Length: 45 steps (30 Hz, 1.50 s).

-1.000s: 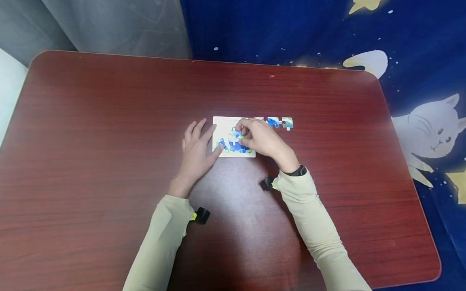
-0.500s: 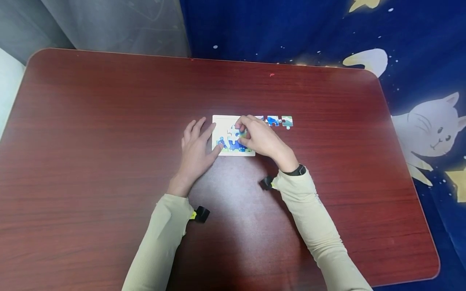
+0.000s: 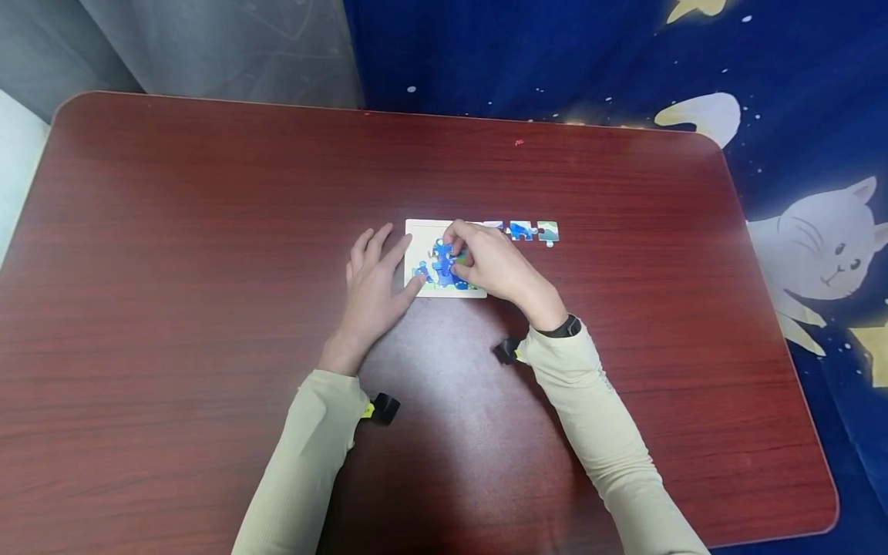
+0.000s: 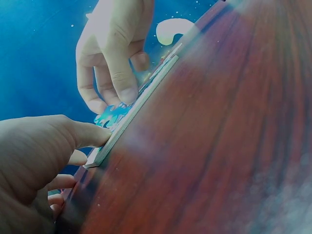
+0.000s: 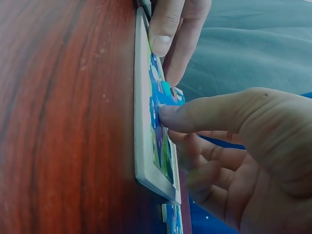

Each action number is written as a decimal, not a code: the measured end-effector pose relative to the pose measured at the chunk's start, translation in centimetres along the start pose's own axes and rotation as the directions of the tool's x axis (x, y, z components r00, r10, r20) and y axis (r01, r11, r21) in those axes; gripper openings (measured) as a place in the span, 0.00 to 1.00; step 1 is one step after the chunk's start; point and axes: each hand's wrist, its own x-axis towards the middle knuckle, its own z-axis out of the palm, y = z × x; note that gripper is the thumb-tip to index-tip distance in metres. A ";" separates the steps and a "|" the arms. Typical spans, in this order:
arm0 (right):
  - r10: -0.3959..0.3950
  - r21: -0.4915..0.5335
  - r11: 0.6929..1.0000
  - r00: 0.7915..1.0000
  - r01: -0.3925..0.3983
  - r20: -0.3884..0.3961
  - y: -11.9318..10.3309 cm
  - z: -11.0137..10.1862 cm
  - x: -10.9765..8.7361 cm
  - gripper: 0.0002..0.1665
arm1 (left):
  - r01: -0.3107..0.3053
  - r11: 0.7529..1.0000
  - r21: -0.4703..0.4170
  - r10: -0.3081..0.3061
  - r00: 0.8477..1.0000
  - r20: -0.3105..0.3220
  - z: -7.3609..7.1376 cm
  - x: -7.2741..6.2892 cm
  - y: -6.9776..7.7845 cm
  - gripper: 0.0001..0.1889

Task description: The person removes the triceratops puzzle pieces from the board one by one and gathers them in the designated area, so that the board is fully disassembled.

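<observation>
A small jigsaw board [image 3: 420,230] with a pale frame lies mid-table, partly filled with blue and green pieces. My right hand [image 3: 505,266] pinches a blue puzzle piece [image 3: 442,250] between thumb and fingers, over the board's middle. In the right wrist view, the thumb [image 5: 178,118] is on this piece, low against the picture. My left hand [image 3: 375,291] lies along the board's left side with fingers spread. Its thumb [image 4: 92,134] rests on the board's near left part. The right hand hides the board's upper right area.
Several loose puzzle pieces sit in a row to the right of the board, among them a blue one [image 3: 520,230] and a green one [image 3: 548,232]. A tiny red scrap [image 3: 519,142] lies near the far edge of the brown table [image 3: 208,231].
Where pale, whitish pieces showed at the right fingertips, a blue piece now shows in the board's middle. The right hand has shifted very slightly left. My left hand has stayed put.
</observation>
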 end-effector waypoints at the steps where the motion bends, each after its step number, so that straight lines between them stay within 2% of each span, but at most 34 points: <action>1: -0.001 0.006 1.000 1.000 0.001 -0.006 0.0 0.0 0.0 0.20 | -0.001 1.000 0.001 0.001 1.000 0.000 0.0 0.0 0.0 0.31; 17: -0.026 -0.002 1.000 0.998 0.026 -0.055 0.0 -0.1 0.1 0.19 | 0.000 1.000 0.007 0.000 1.000 -0.001 0.0 0.0 0.0 0.30; 24: -0.064 0.037 0.997 0.991 0.069 -0.117 0.4 -1.1 -0.2 0.20 | -0.001 1.000 0.003 0.001 1.000 0.006 -0.1 0.0 0.0 0.31; 29: -0.068 0.025 0.997 0.987 0.072 -0.146 1.1 -2.4 -0.8 0.19 | 0.004 1.000 -0.008 -0.004 1.000 0.012 -0.1 0.0 0.0 0.31; 37: 0.011 0.039 0.999 0.984 -0.004 -0.178 2.7 -4.8 -2.5 0.20 | 0.013 1.000 -0.022 -0.013 1.000 0.018 -0.1 -0.1 -0.1 0.31; 45: 0.127 0.107 0.988 0.975 -0.109 -0.181 4.4 -5.5 -4.3 0.20 | 0.009 1.000 -0.018 -0.008 1.000 0.008 -0.2 -0.1 -0.1 0.31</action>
